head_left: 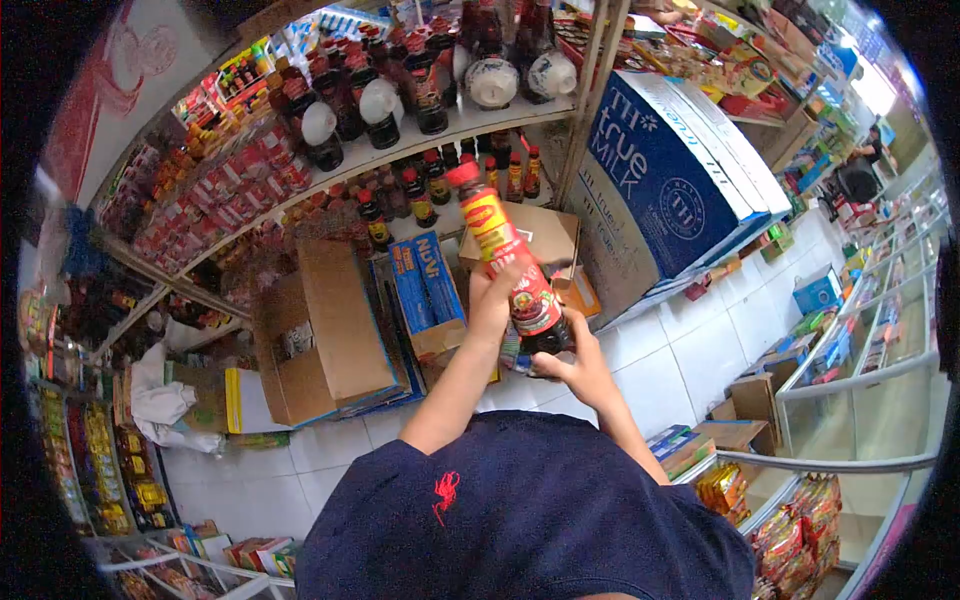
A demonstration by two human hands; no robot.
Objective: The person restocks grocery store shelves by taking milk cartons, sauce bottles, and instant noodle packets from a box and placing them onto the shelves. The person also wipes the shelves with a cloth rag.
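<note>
The bottle (528, 296), with its red cap and red and yellow label, was held up in front of the body, its cap end leaning to the left. The left hand (496, 294) was closed around its middle; the right hand (582, 368) gripped its dark lower end, the thumb across the near side.

Behind its upper part was the front edge of a shelf (440, 134) holding dark bottles (432, 97), with more small bottles (417, 196) below. An opened brown carton (545, 228) lay just beyond the bottle, its flaps sticking up. To the left stood a blue box (421, 283) and a large open cardboard box (350, 325); to the right, a big blue and white milk carton (665, 175). White floor tiles (690, 352) ran between that carton's lower edge and the glass cases (862, 425), giving the widest gap.
</note>
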